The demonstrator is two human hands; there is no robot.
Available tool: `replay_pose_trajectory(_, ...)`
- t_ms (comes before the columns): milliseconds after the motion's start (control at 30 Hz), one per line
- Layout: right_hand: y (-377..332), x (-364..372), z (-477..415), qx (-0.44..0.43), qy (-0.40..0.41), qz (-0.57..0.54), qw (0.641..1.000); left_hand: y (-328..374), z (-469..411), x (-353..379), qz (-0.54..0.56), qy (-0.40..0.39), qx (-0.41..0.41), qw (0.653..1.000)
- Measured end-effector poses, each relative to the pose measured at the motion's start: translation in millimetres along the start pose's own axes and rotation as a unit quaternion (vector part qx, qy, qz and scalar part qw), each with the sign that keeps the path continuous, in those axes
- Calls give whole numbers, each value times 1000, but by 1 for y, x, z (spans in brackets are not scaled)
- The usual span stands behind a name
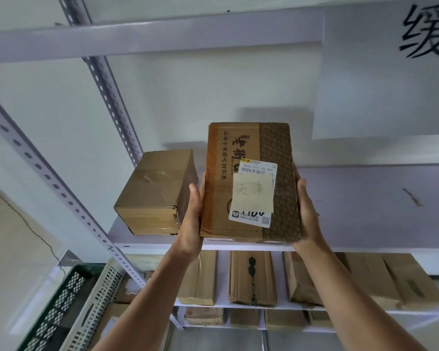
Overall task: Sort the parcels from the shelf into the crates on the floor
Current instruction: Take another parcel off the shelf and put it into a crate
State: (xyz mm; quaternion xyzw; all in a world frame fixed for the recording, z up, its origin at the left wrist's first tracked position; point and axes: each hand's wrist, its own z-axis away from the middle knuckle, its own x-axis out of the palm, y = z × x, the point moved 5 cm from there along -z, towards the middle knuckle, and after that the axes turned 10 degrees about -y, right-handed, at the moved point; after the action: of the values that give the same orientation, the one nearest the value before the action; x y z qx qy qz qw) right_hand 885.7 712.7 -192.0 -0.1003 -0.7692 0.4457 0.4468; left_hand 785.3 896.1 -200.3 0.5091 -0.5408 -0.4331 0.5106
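Several tiers of a white metal shelf [365, 206] fill the view. A paper sheet [380, 97] on the wall at the upper right carries a big black "缓", cut off by the frame. At the lower left a green crate [61, 300] and a white crate [96, 295] show only in part. More parcels [252, 277] line the tier below, their print too small to read. The parcel [276, 148] is at the front edge of the middle tier, its long axis running from that edge toward the wall. Whether it rests there or is lifted is unclear. Print along its length reads "让每个家庭吃到实惠". A plain parcel [157, 191] sits just to its left. The left hand [193, 216] and right hand [307, 214] press the printed parcel's long sides, fingers straight and together, thumbs hidden. Its label [259, 165] reads "502B P021-00 A83", and a note [252, 192] over it says "天津".
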Motion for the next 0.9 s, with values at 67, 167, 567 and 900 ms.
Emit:
replay_pose_trajectory(67, -3, 8, 5, 4, -9, -4, 1000, 9, 9, 3, -9, 6, 12, 1000)
replay_pose_trajectory(167, -4, 22, 18, 17, -7, -12, 1000, 22, 27, 5, -4, 9, 26, 1000)
replay_pose_trajectory(567, 30, 130, 105, 40, -17, -38, 998, 52, 164, -30, 15, 27, 26, 999)
replay_pose_trajectory(900, 150, 253, 192, 75, -11, -5, 997, 41, 351, -115, 96, 69, -19, 993)
